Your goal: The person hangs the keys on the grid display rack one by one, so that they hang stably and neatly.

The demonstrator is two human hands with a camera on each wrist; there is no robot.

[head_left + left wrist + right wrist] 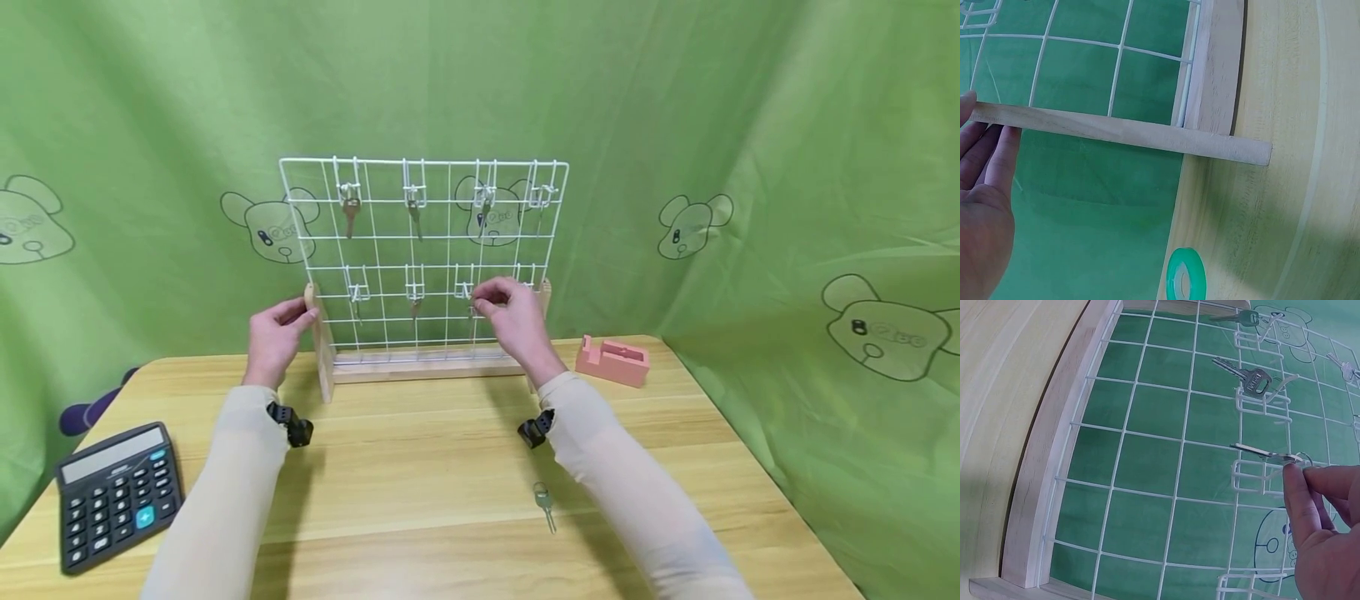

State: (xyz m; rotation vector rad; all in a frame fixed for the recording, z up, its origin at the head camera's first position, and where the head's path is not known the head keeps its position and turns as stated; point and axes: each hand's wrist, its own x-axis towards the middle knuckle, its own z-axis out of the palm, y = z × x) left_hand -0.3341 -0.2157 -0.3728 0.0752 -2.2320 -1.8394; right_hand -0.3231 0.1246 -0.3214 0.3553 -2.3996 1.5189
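Note:
A white wire grid rack (427,368) with a wooden base stands at the back of the table. My left hand (273,337) grips the rack's left wooden upright (1129,135) near its top, thumb on one side and fingers on the other. In front of the lower hook row, my right hand (513,321) pinches a metal key (1260,452) by its ring end between thumb and fingers. The key overlaps the third lower hook (1238,478) in the right wrist view. Other keys hang from hooks, among them a key (350,215) at the upper left and a key (1255,381) beside the held one.
Near the front right a loose key (543,500) with a ring lies on the table (420,475). A pink holder (611,367) sits right of the rack. On the left rests a black calculator (120,492). A green ring-shaped roll (1196,275) shows behind the left upright.

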